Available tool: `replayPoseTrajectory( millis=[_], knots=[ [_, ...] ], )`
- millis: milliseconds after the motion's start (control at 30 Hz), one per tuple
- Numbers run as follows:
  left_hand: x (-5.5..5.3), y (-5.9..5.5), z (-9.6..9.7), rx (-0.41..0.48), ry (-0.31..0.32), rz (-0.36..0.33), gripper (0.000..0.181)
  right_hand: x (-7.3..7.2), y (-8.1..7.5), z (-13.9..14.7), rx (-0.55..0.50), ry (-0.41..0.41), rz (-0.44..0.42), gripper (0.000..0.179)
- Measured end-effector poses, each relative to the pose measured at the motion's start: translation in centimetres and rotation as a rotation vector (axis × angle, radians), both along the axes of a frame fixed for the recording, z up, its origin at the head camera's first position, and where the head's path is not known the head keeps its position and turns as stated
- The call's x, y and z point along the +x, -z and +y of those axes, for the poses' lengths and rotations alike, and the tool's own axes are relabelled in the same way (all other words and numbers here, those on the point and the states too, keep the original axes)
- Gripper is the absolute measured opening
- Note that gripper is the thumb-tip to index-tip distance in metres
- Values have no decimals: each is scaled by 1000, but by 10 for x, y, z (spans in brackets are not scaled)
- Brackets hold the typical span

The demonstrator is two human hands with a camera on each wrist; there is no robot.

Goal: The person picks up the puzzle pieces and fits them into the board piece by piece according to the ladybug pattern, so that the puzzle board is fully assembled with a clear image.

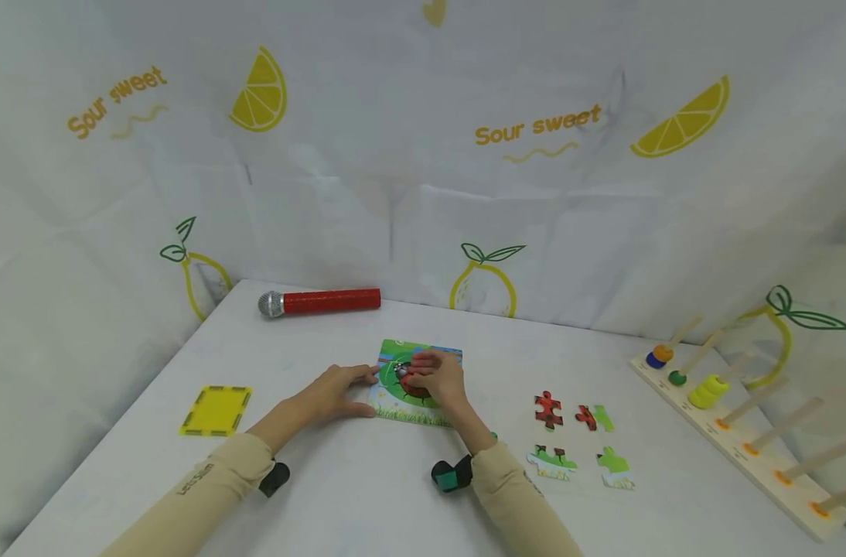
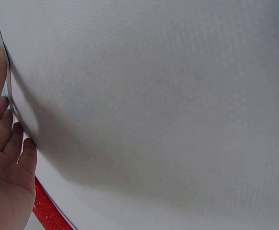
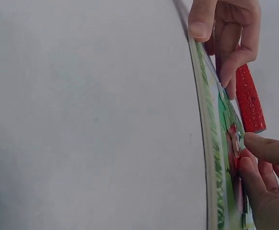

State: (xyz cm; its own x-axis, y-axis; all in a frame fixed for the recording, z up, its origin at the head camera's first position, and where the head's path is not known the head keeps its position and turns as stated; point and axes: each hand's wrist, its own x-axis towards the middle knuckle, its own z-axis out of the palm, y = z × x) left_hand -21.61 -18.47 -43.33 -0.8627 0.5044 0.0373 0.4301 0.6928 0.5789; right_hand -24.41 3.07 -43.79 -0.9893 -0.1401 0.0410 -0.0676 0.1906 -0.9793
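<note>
A square puzzle board (image 1: 414, 415) with a ladybird picture lies mid-table. Its near-side strip of printed grass (image 3: 215, 167) shows in the right wrist view. Along the board's left edge rests my left hand (image 1: 331, 393), thumb toward the near corner and fingers farther up, relaxed rather than curled round it. Over the ladybird, my right hand (image 1: 440, 377) pinches a puzzle piece (image 3: 234, 140) between thumb and index finger, close against the picture. Much of that piece is hidden by the fingers.
Right of the board lie several loose puzzle pieces, among them a red one (image 1: 548, 410) and a green one (image 1: 614, 466). A wooden peg rack (image 1: 750, 456) stands far right. A yellow square (image 1: 216, 411) lies left, and a red microphone (image 1: 331, 301) at the back.
</note>
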Motion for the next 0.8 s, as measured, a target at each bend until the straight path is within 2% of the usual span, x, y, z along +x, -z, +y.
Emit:
replayPoseTrajectory(
  millis=[200,267,367,600,800],
  knots=[
    [-1,1,0,6,8,1,57,5,-11,17,-97,-42,-24,38],
    [0,1,0,8,1,-2,58,5,-15,30,-136,-45,-51,39],
    [0,-1,1,4,-5,3,54,4,-21,54,-140,-37,-102,42],
    [0,-1,0,-1,2,0,61,5,-31,118,-72,6,-163,48],
    [-2,2,0,-19,-8,-5,60,9,-28,170,39,26,-180,51]
  ],
)
